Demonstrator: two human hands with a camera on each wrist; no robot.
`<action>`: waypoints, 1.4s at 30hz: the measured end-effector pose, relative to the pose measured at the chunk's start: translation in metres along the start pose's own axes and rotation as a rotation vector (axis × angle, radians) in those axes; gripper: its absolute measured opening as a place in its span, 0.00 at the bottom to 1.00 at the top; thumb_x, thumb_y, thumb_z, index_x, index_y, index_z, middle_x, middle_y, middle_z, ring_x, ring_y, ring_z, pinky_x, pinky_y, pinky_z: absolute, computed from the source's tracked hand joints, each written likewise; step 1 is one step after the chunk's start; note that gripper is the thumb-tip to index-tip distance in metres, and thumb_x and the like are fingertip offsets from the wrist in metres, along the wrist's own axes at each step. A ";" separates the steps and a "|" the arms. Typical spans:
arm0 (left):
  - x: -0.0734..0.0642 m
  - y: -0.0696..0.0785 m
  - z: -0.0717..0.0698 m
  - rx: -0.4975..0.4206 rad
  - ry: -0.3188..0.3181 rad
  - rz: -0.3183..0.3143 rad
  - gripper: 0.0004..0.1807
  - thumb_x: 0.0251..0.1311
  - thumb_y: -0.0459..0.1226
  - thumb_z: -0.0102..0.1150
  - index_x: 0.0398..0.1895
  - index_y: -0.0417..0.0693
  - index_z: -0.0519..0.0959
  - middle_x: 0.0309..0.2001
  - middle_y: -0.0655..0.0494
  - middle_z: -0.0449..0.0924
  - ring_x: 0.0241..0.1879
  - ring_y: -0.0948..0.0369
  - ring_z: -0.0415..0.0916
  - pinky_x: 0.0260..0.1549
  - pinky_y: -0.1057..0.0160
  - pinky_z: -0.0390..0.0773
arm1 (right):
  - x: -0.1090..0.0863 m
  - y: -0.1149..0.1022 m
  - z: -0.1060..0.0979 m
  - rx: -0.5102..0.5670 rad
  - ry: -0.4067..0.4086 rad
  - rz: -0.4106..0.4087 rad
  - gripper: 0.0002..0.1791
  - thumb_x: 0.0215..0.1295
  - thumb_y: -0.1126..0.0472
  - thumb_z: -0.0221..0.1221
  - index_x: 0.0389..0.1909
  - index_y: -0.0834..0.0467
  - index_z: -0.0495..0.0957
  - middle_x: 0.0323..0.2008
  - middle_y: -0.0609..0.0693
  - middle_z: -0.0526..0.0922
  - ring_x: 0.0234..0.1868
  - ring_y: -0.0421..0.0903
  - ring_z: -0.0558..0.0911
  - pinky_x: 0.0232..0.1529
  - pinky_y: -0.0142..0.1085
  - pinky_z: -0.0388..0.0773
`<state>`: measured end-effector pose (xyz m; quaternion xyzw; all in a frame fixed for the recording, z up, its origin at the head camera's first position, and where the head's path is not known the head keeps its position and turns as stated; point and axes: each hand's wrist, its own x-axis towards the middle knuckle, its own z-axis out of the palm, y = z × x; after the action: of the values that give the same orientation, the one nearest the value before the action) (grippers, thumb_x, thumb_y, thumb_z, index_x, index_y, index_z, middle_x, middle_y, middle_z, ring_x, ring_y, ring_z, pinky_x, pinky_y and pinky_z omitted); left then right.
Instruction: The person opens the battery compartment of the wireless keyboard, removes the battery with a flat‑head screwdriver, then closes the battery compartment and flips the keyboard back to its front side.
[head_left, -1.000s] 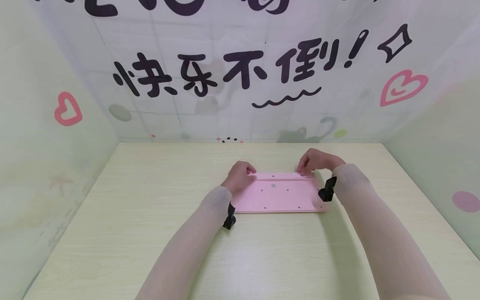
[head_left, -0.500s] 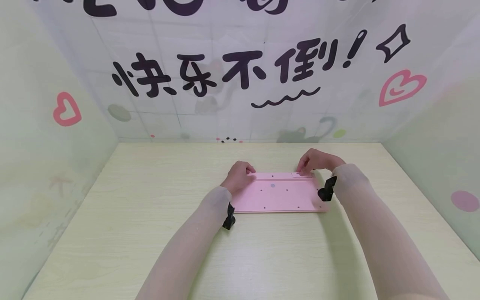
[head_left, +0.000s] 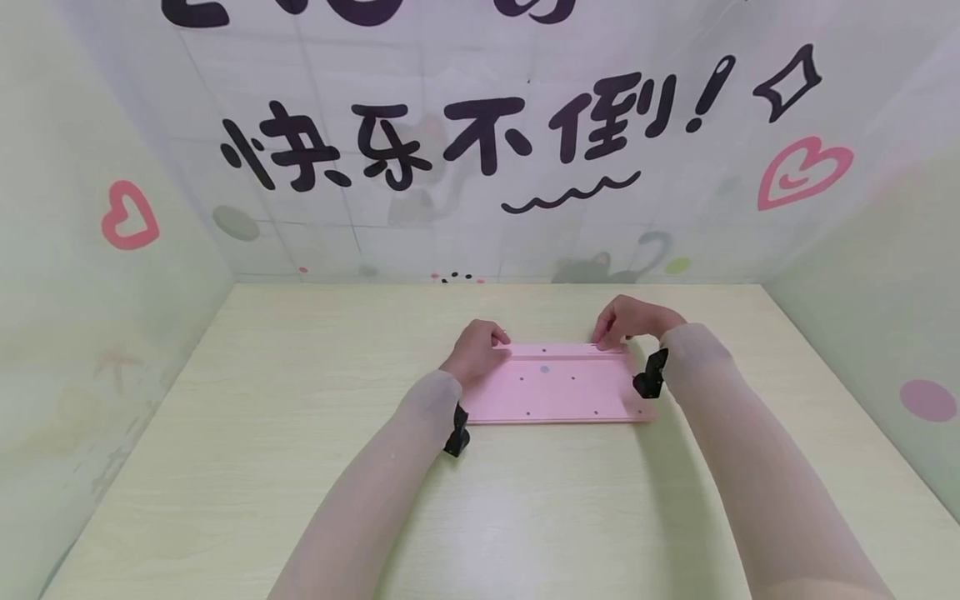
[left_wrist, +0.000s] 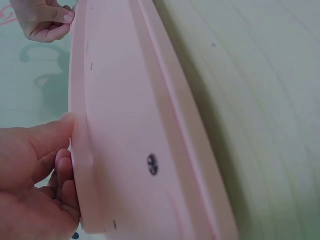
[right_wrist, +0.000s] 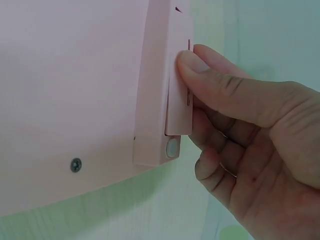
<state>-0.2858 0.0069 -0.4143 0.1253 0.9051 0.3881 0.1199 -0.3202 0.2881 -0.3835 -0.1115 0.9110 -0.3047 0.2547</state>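
A flat pink keyboard [head_left: 555, 396] lies underside up, small dark screws [left_wrist: 152, 165] dotted over its back. My left hand [head_left: 477, 354] grips the far edge near its left end. In the left wrist view the thumb of that left hand [left_wrist: 35, 175] presses on the raised strip, fingers curled behind. At the strip's right end, my right hand [head_left: 633, 319] pinches a narrow battery cover [right_wrist: 179, 112] between thumb and fingers. The cover sits slightly askew in its slot, a thin dark gap along one side. Beside it is a round pale rubber foot [right_wrist: 172, 147].
The keyboard is over a pale wood-grain table [head_left: 262, 433]. Behind stands a white printed backdrop [head_left: 420, 242] with black lettering, and side panels close in left and right. Black wrist cameras [head_left: 456, 432] are strapped to both sleeved arms.
Both hands keep their places on the keyboard. The dark line at the battery cover looks slightly different under the right fingers; otherwise only the head view shifts a little.
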 end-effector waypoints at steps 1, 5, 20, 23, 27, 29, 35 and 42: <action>0.000 0.000 0.000 0.001 0.001 0.001 0.08 0.58 0.31 0.59 0.40 0.42 0.80 0.42 0.50 0.74 0.42 0.56 0.69 0.46 0.60 0.70 | 0.000 0.001 0.000 0.003 -0.001 -0.001 0.06 0.51 0.66 0.66 0.31 0.62 0.84 0.25 0.47 0.81 0.26 0.43 0.70 0.28 0.35 0.67; 0.000 0.002 0.001 -0.009 -0.005 -0.005 0.08 0.58 0.31 0.58 0.41 0.42 0.79 0.43 0.50 0.74 0.43 0.56 0.69 0.47 0.60 0.69 | -0.001 0.006 -0.002 0.023 -0.003 0.004 0.08 0.51 0.65 0.66 0.33 0.63 0.83 0.26 0.48 0.81 0.27 0.43 0.70 0.28 0.35 0.67; -0.002 0.002 0.000 -0.008 0.006 -0.017 0.08 0.58 0.31 0.58 0.40 0.42 0.79 0.43 0.50 0.73 0.42 0.56 0.68 0.47 0.60 0.69 | 0.000 0.005 -0.001 0.052 -0.021 0.007 0.09 0.52 0.65 0.66 0.35 0.64 0.83 0.26 0.48 0.80 0.29 0.44 0.71 0.35 0.36 0.70; -0.002 0.003 0.001 -0.009 0.003 -0.011 0.08 0.58 0.31 0.58 0.40 0.42 0.79 0.43 0.50 0.74 0.42 0.55 0.68 0.47 0.60 0.69 | -0.002 0.004 -0.002 0.035 -0.022 0.012 0.09 0.51 0.65 0.66 0.34 0.64 0.83 0.25 0.47 0.80 0.26 0.43 0.70 0.30 0.35 0.68; -0.002 0.004 0.000 -0.004 0.003 -0.007 0.07 0.58 0.31 0.58 0.40 0.42 0.79 0.42 0.50 0.74 0.42 0.56 0.69 0.46 0.60 0.70 | -0.003 0.002 -0.003 0.010 -0.026 0.002 0.08 0.51 0.66 0.65 0.34 0.64 0.83 0.25 0.47 0.80 0.24 0.42 0.69 0.25 0.34 0.66; -0.003 0.004 0.000 0.001 0.004 -0.007 0.07 0.58 0.31 0.58 0.40 0.42 0.79 0.42 0.50 0.74 0.42 0.56 0.68 0.46 0.61 0.69 | -0.003 0.000 -0.003 0.003 -0.027 0.003 0.08 0.51 0.66 0.65 0.33 0.63 0.83 0.25 0.47 0.80 0.24 0.42 0.70 0.26 0.34 0.66; -0.003 0.003 -0.001 -0.001 0.007 -0.011 0.07 0.57 0.31 0.58 0.39 0.42 0.79 0.41 0.50 0.74 0.41 0.56 0.68 0.46 0.61 0.69 | -0.003 -0.008 -0.001 -0.017 -0.035 0.053 0.07 0.51 0.65 0.66 0.33 0.62 0.83 0.26 0.46 0.81 0.28 0.42 0.71 0.31 0.37 0.70; -0.001 0.002 0.000 -0.010 0.004 -0.025 0.07 0.57 0.31 0.59 0.39 0.42 0.79 0.41 0.51 0.73 0.42 0.56 0.68 0.46 0.60 0.70 | -0.004 -0.011 -0.001 -0.008 -0.038 0.079 0.10 0.50 0.64 0.67 0.34 0.63 0.82 0.26 0.46 0.80 0.28 0.42 0.71 0.32 0.38 0.71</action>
<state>-0.2843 0.0073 -0.4129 0.1126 0.9050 0.3912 0.1236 -0.3167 0.2812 -0.3743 -0.0823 0.9109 -0.2887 0.2832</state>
